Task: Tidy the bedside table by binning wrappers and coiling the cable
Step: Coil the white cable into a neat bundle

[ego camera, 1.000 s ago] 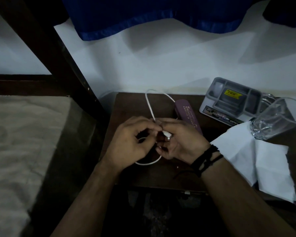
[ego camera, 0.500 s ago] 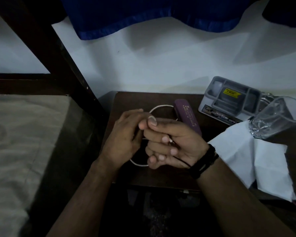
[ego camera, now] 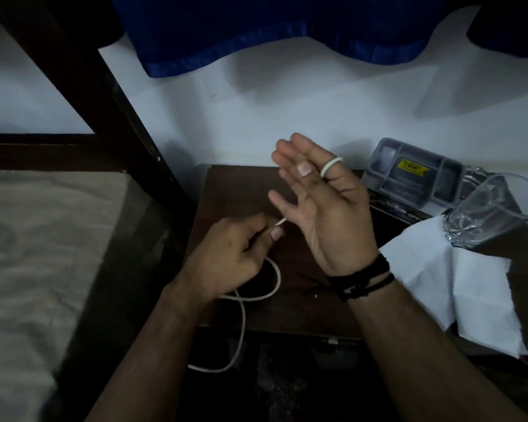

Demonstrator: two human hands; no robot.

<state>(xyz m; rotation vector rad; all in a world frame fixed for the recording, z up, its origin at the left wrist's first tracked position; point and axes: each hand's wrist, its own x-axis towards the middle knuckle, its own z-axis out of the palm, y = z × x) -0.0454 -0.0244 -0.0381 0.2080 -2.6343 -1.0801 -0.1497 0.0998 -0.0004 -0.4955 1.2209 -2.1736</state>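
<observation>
The coiling is only begun. The right hand is raised above the bedside table, palm up and fingers spread wide, with one turn of the white cable looped over the base of its thumb. The left hand, nearer and lower, is closed in a pinch on the cable just short of the right palm. From there the cable trails in a loose loop across the near part of the table and hangs off its front edge – most of its length appears unwound.

Binning seems undone too: a white sheet (paper or tissue, I cannot tell) lies at the right under a tipped glass, beside a grey compartment box at the far right. No bin is in view. The light is dim – the cable's ends and plug are not visible.
</observation>
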